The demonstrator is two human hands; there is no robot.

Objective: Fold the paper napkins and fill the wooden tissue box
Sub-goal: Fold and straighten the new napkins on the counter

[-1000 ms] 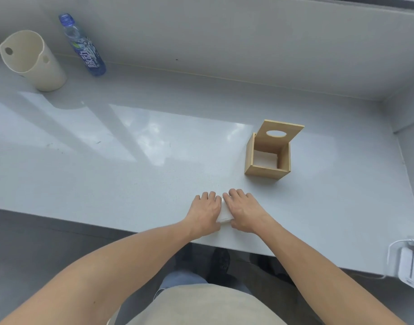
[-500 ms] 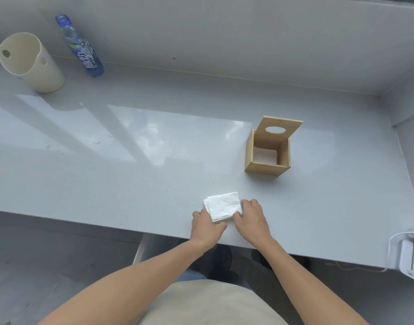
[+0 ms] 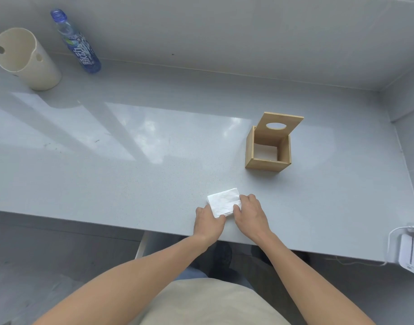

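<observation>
While both hands sit at the lower centre of the frame, the folded napkin stack [image 3: 224, 202] lies flat on the grey counter [image 3: 131, 184] between them. Left hand [image 3: 208, 221] pinches its near-left corner; right hand [image 3: 250, 214] has fingers curled over the right edge, pressing down. Looks like folding is done, squaring up before transfer. Wooden tissue box [image 3: 268, 148] stands open up-right of the stack, lid [image 3: 280, 125] tipped back, interior looks bare. Next: lift the stack whole, keep it square, drop it straight in.
</observation>
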